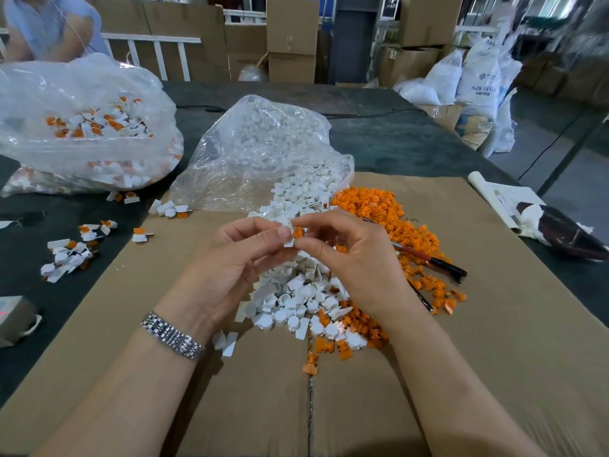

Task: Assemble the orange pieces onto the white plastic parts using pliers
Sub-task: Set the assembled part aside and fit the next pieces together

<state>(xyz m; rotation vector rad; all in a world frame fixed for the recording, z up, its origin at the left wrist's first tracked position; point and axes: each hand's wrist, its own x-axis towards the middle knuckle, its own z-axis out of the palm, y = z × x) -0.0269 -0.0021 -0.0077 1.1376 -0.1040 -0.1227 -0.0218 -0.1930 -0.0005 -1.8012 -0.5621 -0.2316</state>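
Together, left hand (245, 255) and right hand (354, 258) pinch the orange piece (298, 232) against the white part (289, 241).

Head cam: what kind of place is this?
Probably a factory or warehouse assembly bench: stacked cardboard boxes, white bulk sacks, and a clear bag of loose white parts beside an orange pieces pile.

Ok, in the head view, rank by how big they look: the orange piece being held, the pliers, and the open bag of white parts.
1. Bag of white parts, clearly largest.
2. Pliers, partly hidden behind the right hand.
3. Orange piece, pinched where both hands' fingertips meet; smallest by far.
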